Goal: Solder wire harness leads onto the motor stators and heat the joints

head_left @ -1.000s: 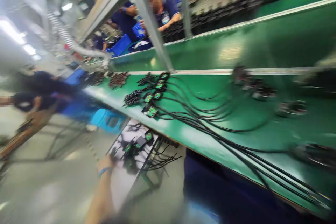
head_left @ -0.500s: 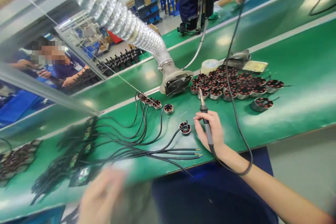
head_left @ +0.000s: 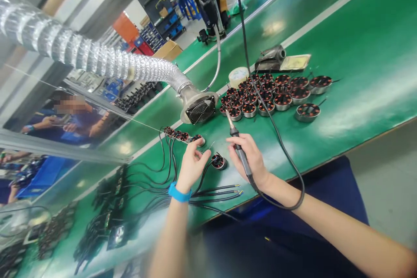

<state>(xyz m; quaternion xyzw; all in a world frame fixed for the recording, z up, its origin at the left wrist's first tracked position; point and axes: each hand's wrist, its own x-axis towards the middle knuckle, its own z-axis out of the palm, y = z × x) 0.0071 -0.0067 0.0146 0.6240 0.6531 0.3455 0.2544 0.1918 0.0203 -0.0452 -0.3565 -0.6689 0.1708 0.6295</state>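
Note:
My right hand [head_left: 249,158] grips a soldering iron [head_left: 243,156] like a pen, its metal tip pointing up toward a cluster of round motor stators [head_left: 265,97] with dark cores and copper-coloured windings. My left hand [head_left: 193,163], with a blue band on the wrist, has thumb and forefinger closed around a thin solder wire [head_left: 156,129] that comes down from the upper left. A short end of it shows past the thumb. Just right of that hand, a single stator [head_left: 219,161] sits on the green bench, joined to a black cable [head_left: 202,178].
A fume extractor nozzle [head_left: 200,106] on a silver hose hangs over the bench. Several black cables with bare ends [head_left: 236,191] lie near the front edge. Behind the stators are a tape roll [head_left: 239,77] and an iron stand [head_left: 272,58]. A co-worker [head_left: 76,115] is at the left.
My left hand has come up from the lower left to the solder wire beside the single stator. My right hand still holds the iron. The camera view has shifted and tilted.

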